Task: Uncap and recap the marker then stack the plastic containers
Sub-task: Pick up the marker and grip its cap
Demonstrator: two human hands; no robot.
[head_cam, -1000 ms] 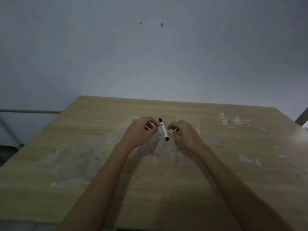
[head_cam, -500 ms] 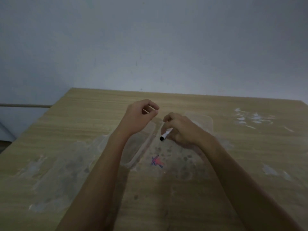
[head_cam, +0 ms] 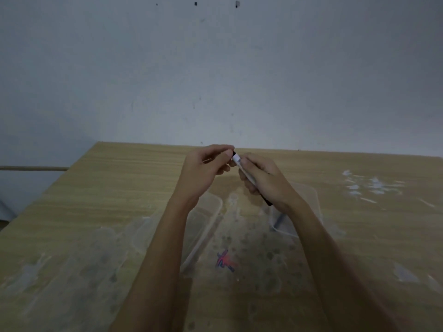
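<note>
both hands (head_cam: 203, 171) (head_cam: 266, 180) pinch the marker (head_cam: 242, 166), fingers curled.

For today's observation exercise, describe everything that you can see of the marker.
The marker is slim, with a white barrel, a printed label and black at both ends. It is held tilted above the table, upper end toward the left. The right hand wraps its barrel; the left hand pinches the upper black end. Whether the cap is fully seated cannot be told.

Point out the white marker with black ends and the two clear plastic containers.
white marker with black ends (head_cam: 237, 159), head view, white barrel.
left clear plastic container (head_cam: 208, 218), head view, wall.
right clear plastic container (head_cam: 316, 200), head view, rim.
</note>
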